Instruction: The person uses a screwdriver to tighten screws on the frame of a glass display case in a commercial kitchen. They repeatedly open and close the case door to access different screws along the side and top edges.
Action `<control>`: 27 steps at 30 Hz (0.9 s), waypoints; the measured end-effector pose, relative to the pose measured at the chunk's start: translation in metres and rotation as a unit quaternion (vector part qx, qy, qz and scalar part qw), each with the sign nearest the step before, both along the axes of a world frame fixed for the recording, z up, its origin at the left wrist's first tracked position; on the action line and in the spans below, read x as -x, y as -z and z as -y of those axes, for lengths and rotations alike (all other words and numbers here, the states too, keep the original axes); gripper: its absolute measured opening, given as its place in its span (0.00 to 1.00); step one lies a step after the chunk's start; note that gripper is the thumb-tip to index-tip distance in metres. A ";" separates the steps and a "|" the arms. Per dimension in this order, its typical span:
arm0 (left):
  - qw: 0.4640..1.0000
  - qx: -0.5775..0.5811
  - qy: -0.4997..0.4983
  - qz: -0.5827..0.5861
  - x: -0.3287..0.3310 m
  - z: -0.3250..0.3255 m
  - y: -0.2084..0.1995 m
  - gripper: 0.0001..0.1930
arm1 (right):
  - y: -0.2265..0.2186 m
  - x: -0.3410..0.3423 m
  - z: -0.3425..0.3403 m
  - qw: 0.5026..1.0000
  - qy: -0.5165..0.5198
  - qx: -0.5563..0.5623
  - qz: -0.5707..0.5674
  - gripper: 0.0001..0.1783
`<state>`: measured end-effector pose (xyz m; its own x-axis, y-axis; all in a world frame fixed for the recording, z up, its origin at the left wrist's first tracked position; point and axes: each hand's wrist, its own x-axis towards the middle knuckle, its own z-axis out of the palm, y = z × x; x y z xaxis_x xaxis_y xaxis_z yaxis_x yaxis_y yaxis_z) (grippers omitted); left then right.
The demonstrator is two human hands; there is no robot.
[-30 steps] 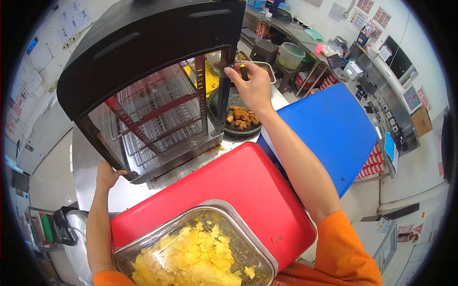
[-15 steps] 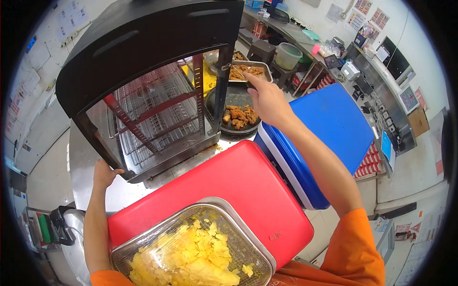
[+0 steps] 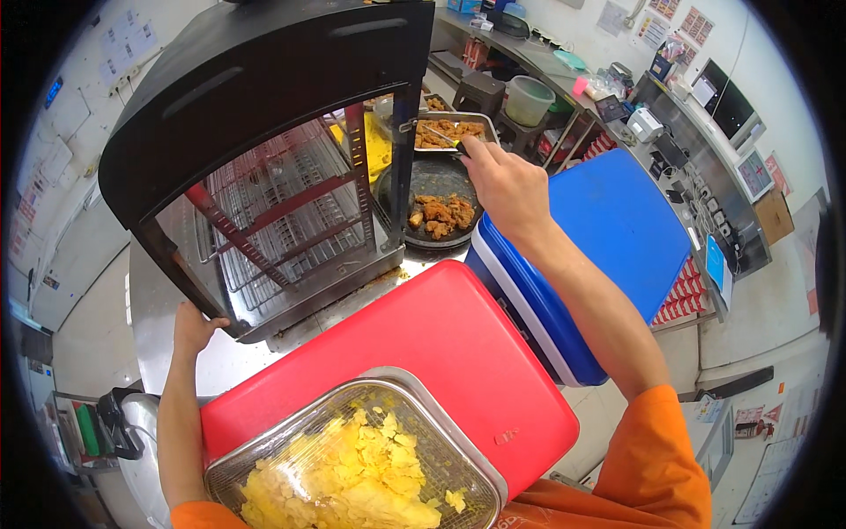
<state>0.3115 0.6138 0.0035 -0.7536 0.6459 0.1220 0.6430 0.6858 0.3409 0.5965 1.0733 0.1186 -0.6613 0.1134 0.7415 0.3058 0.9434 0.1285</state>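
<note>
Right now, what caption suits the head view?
Left hand touches a black cabinet; right hand holds a screwdriver-like tool nearby.

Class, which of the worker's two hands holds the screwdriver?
The right hand: it grips the screwdriver by its black handle, beside the cabinet. The left hand instead touches a lower corner of the cabinet.

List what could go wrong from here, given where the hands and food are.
The screwdriver-like tool in the right hand could slip at the near right post of the black cabinet.
A loosened part might fall among the fried pieces on the dark pan nearby.
The left hand, at the cabinet's lower corner, might be pinched if it shifts.
</note>
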 end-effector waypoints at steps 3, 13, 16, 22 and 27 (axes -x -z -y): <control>1.000 -0.006 0.004 0.015 0.003 0.002 0.002 0.20 | 0.002 0.003 -0.002 1.000 -0.002 -0.017 -0.004 0.16; 1.000 -0.023 -0.007 0.017 0.004 0.004 0.004 0.21 | -0.001 0.006 0.001 0.993 0.042 -0.112 0.027 0.19; 0.999 -0.029 -0.003 0.013 0.004 0.001 0.005 0.21 | -0.001 0.007 0.011 0.978 0.068 -0.192 0.039 0.21; 1.000 -0.010 -0.014 0.024 0.007 0.007 0.010 0.22 | -0.006 0.017 0.040 0.958 0.120 -0.246 0.082 0.17; 0.999 0.010 -0.045 0.029 -0.001 0.003 0.004 0.24 | -0.020 0.037 0.060 0.981 0.146 0.069 0.108 0.11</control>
